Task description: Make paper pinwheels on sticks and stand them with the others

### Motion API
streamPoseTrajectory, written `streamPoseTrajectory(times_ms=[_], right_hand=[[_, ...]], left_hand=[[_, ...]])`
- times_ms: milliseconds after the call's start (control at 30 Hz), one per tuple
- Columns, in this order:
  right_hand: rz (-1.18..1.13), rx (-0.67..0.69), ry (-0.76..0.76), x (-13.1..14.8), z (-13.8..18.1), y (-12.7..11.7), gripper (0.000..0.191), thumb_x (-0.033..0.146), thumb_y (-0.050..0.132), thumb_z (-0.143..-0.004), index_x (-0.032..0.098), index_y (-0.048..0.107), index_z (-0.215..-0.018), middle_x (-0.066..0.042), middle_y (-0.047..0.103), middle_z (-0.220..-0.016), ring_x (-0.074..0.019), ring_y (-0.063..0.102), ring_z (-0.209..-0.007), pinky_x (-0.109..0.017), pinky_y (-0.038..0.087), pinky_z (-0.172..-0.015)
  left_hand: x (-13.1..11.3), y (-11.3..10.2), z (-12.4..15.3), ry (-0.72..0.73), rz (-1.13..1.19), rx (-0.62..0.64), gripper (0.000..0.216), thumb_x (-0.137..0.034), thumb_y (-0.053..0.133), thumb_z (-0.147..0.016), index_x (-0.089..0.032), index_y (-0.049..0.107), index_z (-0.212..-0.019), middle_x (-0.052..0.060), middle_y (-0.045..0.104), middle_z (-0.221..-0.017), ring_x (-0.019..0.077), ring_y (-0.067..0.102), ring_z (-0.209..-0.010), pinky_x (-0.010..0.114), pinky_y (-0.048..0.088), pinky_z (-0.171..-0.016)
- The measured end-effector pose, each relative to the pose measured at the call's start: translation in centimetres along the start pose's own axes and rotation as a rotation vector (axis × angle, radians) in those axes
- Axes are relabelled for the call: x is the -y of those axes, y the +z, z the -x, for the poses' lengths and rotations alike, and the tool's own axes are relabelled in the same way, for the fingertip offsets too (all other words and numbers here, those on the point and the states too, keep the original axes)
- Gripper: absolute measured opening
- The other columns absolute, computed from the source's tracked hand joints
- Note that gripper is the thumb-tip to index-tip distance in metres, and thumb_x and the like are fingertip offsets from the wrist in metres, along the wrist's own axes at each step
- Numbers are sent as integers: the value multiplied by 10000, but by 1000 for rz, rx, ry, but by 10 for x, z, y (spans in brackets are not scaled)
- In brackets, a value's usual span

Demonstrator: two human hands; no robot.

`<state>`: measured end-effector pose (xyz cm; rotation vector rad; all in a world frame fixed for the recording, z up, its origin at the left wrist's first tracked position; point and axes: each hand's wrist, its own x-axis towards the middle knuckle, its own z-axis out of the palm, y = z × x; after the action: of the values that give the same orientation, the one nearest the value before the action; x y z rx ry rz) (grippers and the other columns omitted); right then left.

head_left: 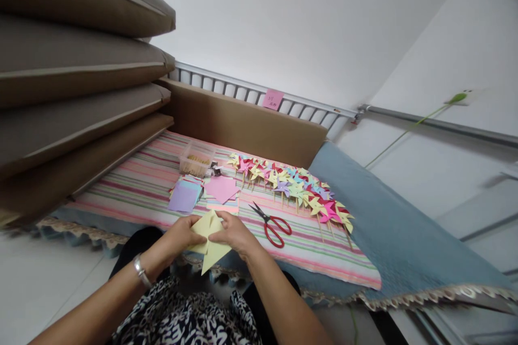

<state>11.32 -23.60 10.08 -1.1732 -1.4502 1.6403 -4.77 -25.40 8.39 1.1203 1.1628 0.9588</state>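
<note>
Pale yellow paper (215, 254), thin and plain, spreads sharp triangular points, pinched by the left hand (181, 237) and right hand (235, 234)

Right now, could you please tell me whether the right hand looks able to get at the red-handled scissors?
Probably yes: the red-handled scissors lie beside the right hand on the striped cloth, with nothing visible between them. That hand would likely need to release the yellow paper first.

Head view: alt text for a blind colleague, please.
The left hand and right hand hold yellow paper by the near edge of a striped cloth. On it are red-handled scissors, paper squares, a clear box and many pinwheels.
</note>
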Motion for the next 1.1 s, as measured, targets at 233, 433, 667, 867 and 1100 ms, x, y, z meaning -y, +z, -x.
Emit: streamPoseTrajectory(times_ms=[233,433,667,867,1100], right_hand=[[-47,-51,-41,-7,-1,-2,530,115,685,-460,172,631,-984,11,697,-778,-181,625,-685,-240,464,-580],[-167,-164,-90,-14,-3,-1,555,159,672,-530,151,557,-1074,-30,710,-855,-191,652,-716,-269,491,-629],[-286,-230,-135,-15,-3,15,522,173,662,-535,177,542,-1043,-23,711,-889,-209,665,-794,-283,512,-675],[-313,-245,-128,-11,3,15,490,162,656,-541,182,548,-1018,-15,707,-833,-194,663,-729,-258,504,-603],[-248,-272,-147,-13,3,21,420,172,647,-584,170,571,-997,-27,696,-876,-197,654,-766,-267,503,-622]], left_hand=[[-3,-3,3,-80,166,71,380,-182,751,-557,-126,679,-925,53,720,-724,197,641,-615,276,469,-582],[7,-3,15,-87,576,172,240,-302,703,-725,-163,676,-918,94,731,-899,193,666,-780,305,495,-755],[13,15,14,-19,591,121,334,-195,784,-611,-118,701,-925,109,749,-864,218,678,-770,313,487,-781],[13,17,12,-18,526,40,331,-262,775,-612,-106,717,-898,107,754,-803,206,675,-684,292,497,-707],[11,17,11,-42,472,-60,349,-320,771,-595,-100,712,-859,94,746,-720,191,652,-596,269,479,-599]])
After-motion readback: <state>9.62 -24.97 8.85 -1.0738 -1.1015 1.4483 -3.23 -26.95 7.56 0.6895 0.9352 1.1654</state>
